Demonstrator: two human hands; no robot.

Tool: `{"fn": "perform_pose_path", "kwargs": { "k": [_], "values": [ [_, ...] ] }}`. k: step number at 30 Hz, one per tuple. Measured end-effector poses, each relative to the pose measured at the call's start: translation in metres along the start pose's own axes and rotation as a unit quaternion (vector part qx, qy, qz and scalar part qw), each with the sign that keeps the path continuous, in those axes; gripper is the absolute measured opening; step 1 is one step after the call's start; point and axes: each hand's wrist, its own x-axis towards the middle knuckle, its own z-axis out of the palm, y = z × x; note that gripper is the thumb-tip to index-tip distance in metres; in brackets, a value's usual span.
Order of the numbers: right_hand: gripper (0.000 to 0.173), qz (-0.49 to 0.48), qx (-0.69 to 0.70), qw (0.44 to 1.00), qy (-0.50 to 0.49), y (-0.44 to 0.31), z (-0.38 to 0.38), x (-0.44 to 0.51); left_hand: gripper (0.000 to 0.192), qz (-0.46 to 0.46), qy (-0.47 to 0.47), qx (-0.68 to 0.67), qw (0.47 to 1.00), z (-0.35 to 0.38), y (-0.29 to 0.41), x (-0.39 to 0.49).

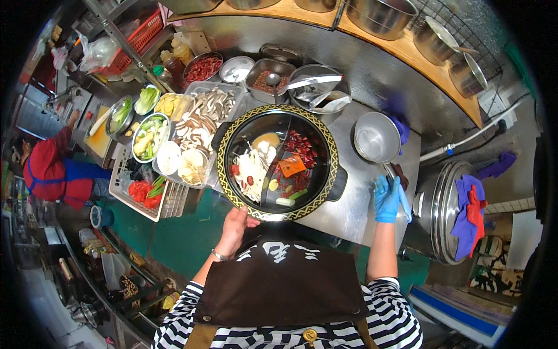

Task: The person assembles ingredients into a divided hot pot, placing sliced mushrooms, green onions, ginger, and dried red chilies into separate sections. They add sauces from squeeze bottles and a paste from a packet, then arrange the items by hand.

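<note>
A black divided hot pot with a gold-patterned rim [333, 152] stands at the table's front edge. White mushrooms [249, 172] and a tan paste lie in its left half; dried red chilies [301, 146], an orange-red block [292, 165] and scallion pieces are in the right half. My bare left hand [235, 227] touches the pot's near rim, its fingers partly hidden. My right hand [388, 198], in a blue glove, is at the handle of a metal saucepan [377, 137]; whether the fingers close on the handle cannot be told. A light blue item hangs beside that hand.
Sliced mushrooms [196, 126] fill tubs at the left, near a bowl of scallions and ginger [150, 136]. Behind the pot stand a spice container with a ladle [270, 80] and a metal pot holding opened bags [327, 96]. A large lidded stockpot [436, 209] is at right. A co-worker [52, 172] stands far left.
</note>
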Motion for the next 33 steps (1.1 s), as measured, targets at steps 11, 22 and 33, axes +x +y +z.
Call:
{"fn": "perform_pose_path", "kwargs": {
  "k": [11,22,33],
  "values": [
    [0.050,-0.134,-0.402,0.881,-0.210,-0.030,0.157,0.005,0.033,-0.017,-0.037,0.093,0.995,-0.034,0.011,-0.005],
    [0.020,-0.441,-0.722,0.392,-0.362,-0.022,0.266,0.126,0.020,0.153,0.125,0.114,0.974,-0.041,0.038,-0.027],
    [0.010,-0.561,-0.665,0.357,-0.342,-0.072,0.301,0.107,0.019,0.263,-0.018,0.288,0.921,0.013,0.082,0.043]
  ]
}}
